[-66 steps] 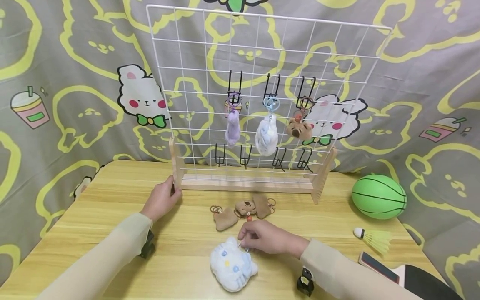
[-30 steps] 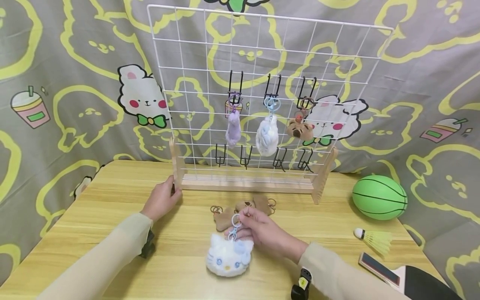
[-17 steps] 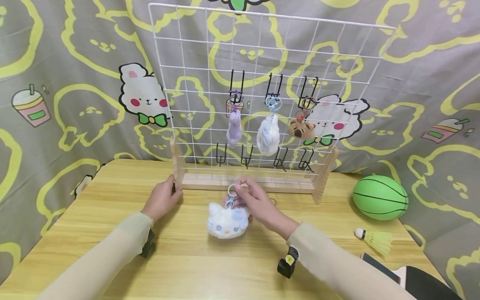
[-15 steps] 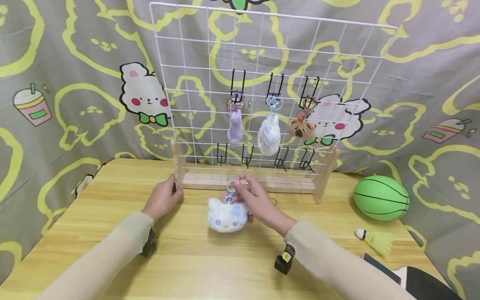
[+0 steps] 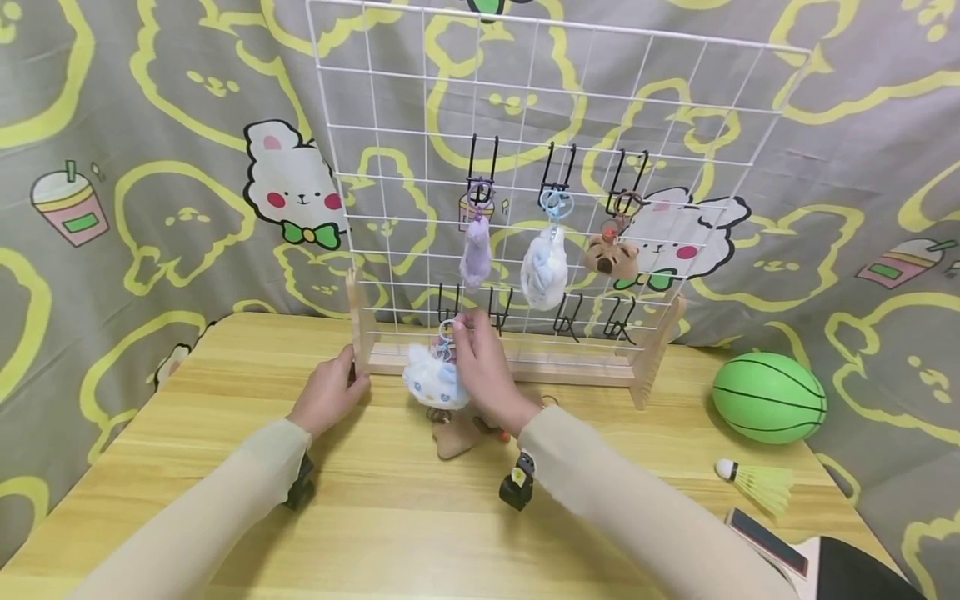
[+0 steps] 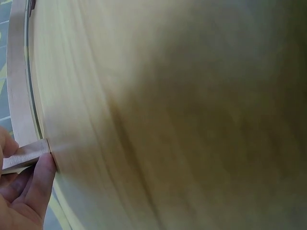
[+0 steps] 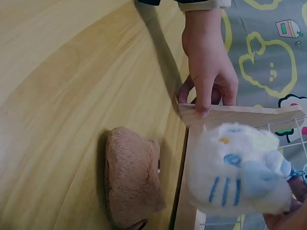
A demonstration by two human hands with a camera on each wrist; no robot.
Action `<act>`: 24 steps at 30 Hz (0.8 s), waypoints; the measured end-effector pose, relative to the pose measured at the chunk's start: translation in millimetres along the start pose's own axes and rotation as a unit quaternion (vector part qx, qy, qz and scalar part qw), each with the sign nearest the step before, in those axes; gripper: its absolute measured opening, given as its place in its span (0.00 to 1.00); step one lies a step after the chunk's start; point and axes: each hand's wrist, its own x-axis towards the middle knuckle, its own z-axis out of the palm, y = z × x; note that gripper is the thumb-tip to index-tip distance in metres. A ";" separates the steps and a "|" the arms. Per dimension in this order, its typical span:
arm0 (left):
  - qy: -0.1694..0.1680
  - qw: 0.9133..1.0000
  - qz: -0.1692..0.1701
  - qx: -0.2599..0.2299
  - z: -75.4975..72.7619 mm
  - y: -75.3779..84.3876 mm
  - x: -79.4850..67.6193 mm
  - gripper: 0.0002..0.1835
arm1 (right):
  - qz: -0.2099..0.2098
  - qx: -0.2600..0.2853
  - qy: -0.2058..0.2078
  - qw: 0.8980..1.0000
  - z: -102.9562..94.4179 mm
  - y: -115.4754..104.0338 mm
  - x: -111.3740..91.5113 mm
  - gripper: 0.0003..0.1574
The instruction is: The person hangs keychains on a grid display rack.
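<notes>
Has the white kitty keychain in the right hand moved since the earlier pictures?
Yes: the kitty keychain has moved up off the tabletop and forward, toward the wooden rack base.

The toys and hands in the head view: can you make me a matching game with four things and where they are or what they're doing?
Column one
1. Purple plush
2. White cat plush
3. Shuttlecock
4. Left hand

Column two
A. Lying on the table near the green ball
B. Pinching the wooden side of the rack
C. Hanging up on the rack
D. Held by the right hand

Right pairs: 1-C, 2-D, 3-A, 4-B
</notes>
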 end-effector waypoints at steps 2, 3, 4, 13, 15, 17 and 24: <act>0.000 1.000 -0.001 0.003 0.1 -0.4 -0.4 0.19 | -0.003 -0.016 0.003 1.000 4.2 2.0 2.1 0.14; -0.001 1.000 -0.001 0.004 0.1 -0.4 -0.6 0.19 | -0.003 -0.022 0.003 1.000 6.2 3.6 2.9 0.14; -0.002 1.000 -0.001 0.004 0.1 -0.3 -0.8 0.20 | -0.004 -0.027 0.005 1.000 7.9 5.1 3.5 0.13; 0.007 1.000 0.008 0.007 -1.0 2.2 0.8 0.18 | -0.013 -0.053 0.017 0.998 10.5 14.2 5.4 0.12; 0.006 1.000 0.008 0.008 -0.6 1.9 0.5 0.17 | -0.006 -0.053 0.014 0.998 8.8 15.4 4.0 0.12; 0.005 1.000 0.007 0.009 0.1 0.6 0.2 0.16 | 0.000 -0.052 0.012 0.999 7.0 16.4 2.4 0.12; 0.009 1.000 0.008 0.005 0.7 -1.7 0.8 0.17 | 0.019 -0.053 -0.011 0.998 -0.8 19.5 -7.9 0.15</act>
